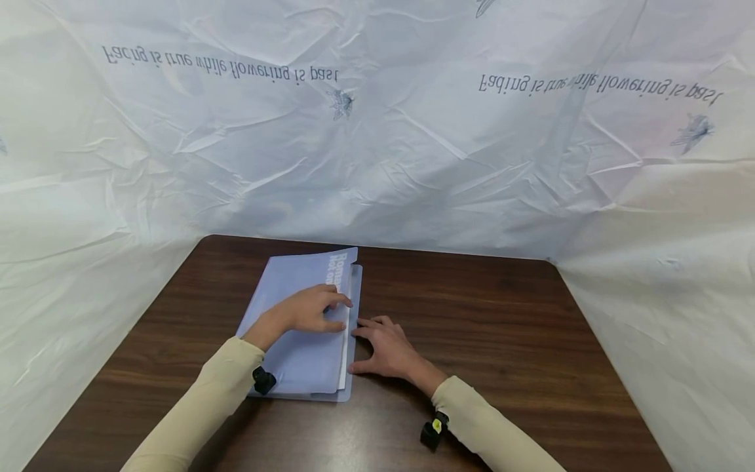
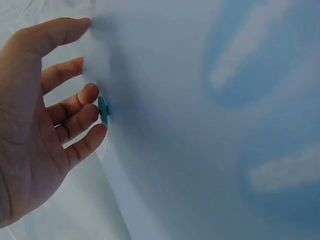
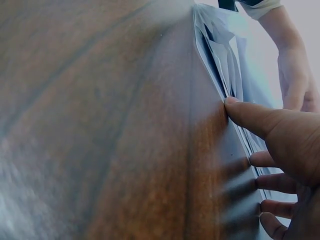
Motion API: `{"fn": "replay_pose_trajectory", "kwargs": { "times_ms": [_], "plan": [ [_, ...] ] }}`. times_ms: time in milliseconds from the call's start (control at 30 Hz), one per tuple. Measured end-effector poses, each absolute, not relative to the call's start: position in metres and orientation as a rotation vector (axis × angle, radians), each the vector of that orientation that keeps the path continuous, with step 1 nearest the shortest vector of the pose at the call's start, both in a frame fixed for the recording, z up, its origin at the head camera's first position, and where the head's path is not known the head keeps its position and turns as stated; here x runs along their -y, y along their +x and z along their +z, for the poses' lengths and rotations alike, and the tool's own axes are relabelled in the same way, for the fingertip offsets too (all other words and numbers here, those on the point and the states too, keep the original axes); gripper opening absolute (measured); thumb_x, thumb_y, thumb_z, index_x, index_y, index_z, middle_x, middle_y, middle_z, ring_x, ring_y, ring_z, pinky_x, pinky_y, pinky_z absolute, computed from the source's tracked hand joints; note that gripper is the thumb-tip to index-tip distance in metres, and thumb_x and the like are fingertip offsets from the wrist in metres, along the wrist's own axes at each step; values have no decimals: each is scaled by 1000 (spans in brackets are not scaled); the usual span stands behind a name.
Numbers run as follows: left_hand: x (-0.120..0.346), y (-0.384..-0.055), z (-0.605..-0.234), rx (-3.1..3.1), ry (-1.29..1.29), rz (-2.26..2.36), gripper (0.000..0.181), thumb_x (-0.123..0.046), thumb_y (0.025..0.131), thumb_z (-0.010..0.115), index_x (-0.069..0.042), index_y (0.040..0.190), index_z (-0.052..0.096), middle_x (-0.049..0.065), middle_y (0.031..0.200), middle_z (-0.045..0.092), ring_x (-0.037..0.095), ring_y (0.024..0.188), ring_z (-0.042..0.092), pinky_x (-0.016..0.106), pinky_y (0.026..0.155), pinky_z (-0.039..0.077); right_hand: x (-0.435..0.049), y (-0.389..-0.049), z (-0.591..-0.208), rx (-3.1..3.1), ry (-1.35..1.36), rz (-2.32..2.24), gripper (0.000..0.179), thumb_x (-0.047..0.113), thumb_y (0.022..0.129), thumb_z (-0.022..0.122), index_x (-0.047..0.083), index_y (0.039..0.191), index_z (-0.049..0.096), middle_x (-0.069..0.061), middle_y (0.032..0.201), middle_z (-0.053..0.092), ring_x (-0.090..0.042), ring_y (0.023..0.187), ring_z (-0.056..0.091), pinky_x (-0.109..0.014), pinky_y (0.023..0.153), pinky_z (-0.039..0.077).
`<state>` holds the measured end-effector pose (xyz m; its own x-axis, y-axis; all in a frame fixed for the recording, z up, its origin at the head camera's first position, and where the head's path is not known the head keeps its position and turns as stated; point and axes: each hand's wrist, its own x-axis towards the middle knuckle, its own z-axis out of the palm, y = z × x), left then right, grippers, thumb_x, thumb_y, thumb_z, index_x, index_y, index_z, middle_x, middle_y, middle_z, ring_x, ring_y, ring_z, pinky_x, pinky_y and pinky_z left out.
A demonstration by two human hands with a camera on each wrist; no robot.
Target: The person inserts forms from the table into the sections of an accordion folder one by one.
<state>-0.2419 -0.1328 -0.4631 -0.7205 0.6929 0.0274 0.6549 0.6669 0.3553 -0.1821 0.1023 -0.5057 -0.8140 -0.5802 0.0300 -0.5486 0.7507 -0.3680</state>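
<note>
A translucent pale blue document folder [image 1: 295, 354] lies on the table's left half, white lettering on its cover and white papers [image 1: 344, 357] showing along its right side. My left hand [image 1: 309, 309] is over the cover, fingers loosely bent, fingertips touching near the right edge. In the left wrist view, a small teal snap button [image 2: 103, 111] sits by that hand's fingertips. On the tabletop, my right hand [image 1: 389, 347] has its fingers spread, thumb and fingertips against the folder's right edge. Layered sheet edges [image 3: 232, 65] show beside the thumb in the right wrist view.
The dark wood-grain table [image 1: 472, 314] extends right of the folder and in front of it. A wrinkled whitish sheet [image 1: 413, 164] with printed lettering hangs behind the table and along both sides. Black wrist cameras sit on both forearms.
</note>
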Motion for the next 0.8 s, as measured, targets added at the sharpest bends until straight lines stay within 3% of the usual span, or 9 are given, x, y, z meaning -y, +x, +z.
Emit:
{"fn": "replay_pose_trajectory", "kwargs": {
  "times_ms": [233,600,800],
  "plan": [
    [133,-242,-469,-2751,1086,483,55,-40,89,76,-17,137,64,2,107,62,16,95,59,43,87,50,-102,-182,-504,-2855,-908,-559,73,60,81,79,17,139,64,-6,154,50,-31,138,43,-57,102,41],
    [132,-237,-474,-2781,1036,368,48,-40,85,82,-16,124,71,1,105,59,13,89,52,36,80,48,-103,-181,-503,-2852,-919,-554,71,58,83,79,16,139,64,-7,153,50,-32,138,44,-58,104,41],
    [134,-235,-479,-2805,1056,359,47,-41,84,82,-16,123,73,1,105,58,12,87,49,34,79,46,-109,-185,-498,-2839,-1013,-701,60,47,88,79,9,133,66,-8,139,63,-27,129,55,-51,106,44]
  ]
}}
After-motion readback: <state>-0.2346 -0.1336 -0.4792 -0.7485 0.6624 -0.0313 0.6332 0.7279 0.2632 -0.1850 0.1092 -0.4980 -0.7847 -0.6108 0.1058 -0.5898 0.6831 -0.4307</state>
